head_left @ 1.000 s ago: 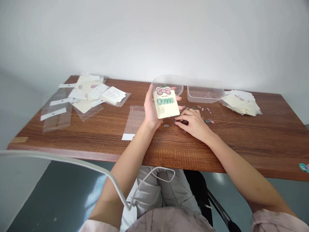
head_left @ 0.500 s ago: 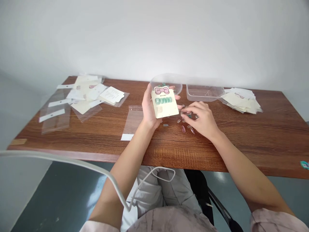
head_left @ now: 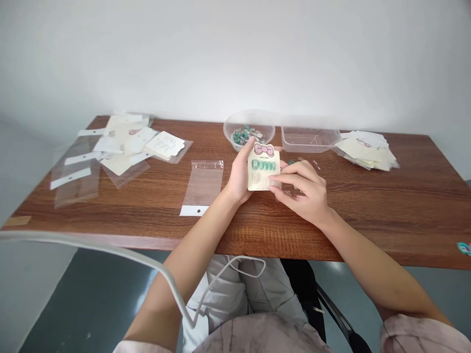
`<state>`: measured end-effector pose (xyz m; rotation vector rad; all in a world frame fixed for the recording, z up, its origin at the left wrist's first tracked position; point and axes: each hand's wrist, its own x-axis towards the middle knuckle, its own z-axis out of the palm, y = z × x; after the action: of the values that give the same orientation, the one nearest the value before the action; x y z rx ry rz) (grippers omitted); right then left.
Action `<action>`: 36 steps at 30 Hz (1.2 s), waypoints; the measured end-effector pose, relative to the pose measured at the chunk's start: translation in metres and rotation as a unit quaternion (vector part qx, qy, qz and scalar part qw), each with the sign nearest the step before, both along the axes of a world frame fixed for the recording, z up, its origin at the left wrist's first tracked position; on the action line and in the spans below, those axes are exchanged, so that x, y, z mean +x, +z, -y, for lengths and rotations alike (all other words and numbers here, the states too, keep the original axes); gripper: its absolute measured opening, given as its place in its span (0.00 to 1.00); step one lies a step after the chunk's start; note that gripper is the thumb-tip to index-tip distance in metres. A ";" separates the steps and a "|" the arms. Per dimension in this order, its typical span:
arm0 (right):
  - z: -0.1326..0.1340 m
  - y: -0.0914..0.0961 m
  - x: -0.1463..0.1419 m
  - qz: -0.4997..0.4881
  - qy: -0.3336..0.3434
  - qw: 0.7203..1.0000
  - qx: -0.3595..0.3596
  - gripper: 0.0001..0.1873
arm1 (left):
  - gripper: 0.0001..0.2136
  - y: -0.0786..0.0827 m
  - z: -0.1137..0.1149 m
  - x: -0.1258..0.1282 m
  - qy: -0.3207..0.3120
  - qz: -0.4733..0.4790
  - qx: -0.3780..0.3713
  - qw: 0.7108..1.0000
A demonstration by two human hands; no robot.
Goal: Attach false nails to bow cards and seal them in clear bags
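Note:
My left hand (head_left: 241, 172) grips a cream card (head_left: 262, 168) with a pink bow printed at its top and a row of green press-on nails stuck across it. The fingers of my right hand (head_left: 303, 189) are pinched together against the card's lower right edge, on something too small to make out. Both hands hover just above the wooden table (head_left: 386, 206), in front of a round clear bowl (head_left: 249, 130) holding several green and pink nails. A few loose nails (head_left: 305, 161) lie on the wood behind my right hand.
A flat clear bag (head_left: 203, 185) lies left of my hands. Further left is a heap of clear bags and cards (head_left: 121, 144). An empty rectangular clear tub (head_left: 311, 139) and a stack of cream cards (head_left: 366, 151) sit at the right. A white cable (head_left: 110, 245) crosses the front.
My left hand lowered the card and shifted it right, uncovering the bowl. My right hand left the loose nails on the table and came up to the card's lower right edge.

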<state>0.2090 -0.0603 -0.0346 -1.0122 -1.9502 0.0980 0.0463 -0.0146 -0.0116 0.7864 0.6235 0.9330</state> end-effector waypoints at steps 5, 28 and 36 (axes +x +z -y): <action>0.000 -0.002 -0.001 0.010 0.000 1.000 0.010 0.07 | 0.31 -0.002 0.002 0.005 0.005 0.006 0.002 1.000; -0.005 -0.008 -0.004 -0.004 0.047 0.996 0.080 0.06 | 0.27 -0.001 0.004 0.007 0.028 -0.001 -0.004 1.000; -0.005 -0.009 -0.003 -0.003 0.044 0.996 0.078 0.06 | 0.27 -0.003 0.004 0.007 0.035 -0.004 0.000 0.999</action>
<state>0.2056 -0.0550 -0.0431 -0.8231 -1.9637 -0.0006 0.0534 -0.0189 -0.0148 0.7726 0.6618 0.9937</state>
